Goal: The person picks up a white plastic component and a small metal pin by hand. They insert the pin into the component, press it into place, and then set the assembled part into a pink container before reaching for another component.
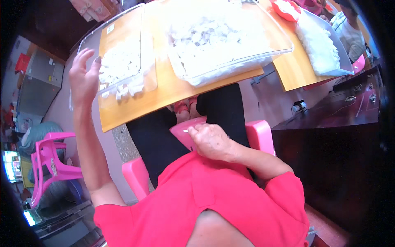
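My left hand (85,78) is raised at the left edge of a clear plastic bin (142,45), its fingers apart and nothing visible in them. Small white pieces (121,64) lie heaped inside that bin. Over my lap, my right hand (213,140) is closed, with a tiny white piece (186,131) poking out by its thumb and fingertip. Below it, between my thighs, sits a pink plastic surface (191,123); whether it is a bowl or the seat, I cannot tell. What else the right fist holds is hidden.
A larger clear bin (230,68) of pale and greyish pieces stands on the wooden table (135,109). To the right are a tub of white pieces (321,49), a red bowl (286,10) and another person (347,31). A pink plastic stool (53,164) stands left; a dark cabinet (325,164) is right.
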Demonstrator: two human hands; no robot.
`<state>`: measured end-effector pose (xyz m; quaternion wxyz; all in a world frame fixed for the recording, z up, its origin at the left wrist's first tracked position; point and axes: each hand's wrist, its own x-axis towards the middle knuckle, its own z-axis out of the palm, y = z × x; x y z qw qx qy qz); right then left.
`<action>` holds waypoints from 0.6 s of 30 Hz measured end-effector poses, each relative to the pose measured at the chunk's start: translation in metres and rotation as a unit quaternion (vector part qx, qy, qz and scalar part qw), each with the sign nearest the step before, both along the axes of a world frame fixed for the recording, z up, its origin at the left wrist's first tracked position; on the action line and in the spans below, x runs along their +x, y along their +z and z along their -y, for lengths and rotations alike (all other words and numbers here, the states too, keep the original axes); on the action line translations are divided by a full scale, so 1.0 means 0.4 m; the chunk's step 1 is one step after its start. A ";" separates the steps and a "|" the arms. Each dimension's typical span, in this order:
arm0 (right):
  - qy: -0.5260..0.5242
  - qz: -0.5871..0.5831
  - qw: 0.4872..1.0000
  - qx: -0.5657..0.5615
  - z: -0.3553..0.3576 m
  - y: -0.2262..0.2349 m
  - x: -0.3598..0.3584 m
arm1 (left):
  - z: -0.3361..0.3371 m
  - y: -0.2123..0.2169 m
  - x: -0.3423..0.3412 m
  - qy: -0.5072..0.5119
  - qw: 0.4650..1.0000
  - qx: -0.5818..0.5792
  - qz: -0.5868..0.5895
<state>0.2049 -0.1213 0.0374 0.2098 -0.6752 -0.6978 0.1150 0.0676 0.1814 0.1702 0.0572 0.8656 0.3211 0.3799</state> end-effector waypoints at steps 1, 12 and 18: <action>0.004 -0.002 1.000 -0.021 0.000 -0.014 0.005 | 0.005 0.004 0.051 -0.029 0.999 0.032 -0.002; 0.001 -0.025 0.998 -0.052 -0.015 -0.088 0.057 | 0.139 -0.032 0.548 -0.235 0.799 0.016 -0.553; 0.003 -0.036 0.998 -0.044 -0.016 -0.088 0.062 | 0.142 -0.075 0.583 -0.252 0.738 0.113 -0.616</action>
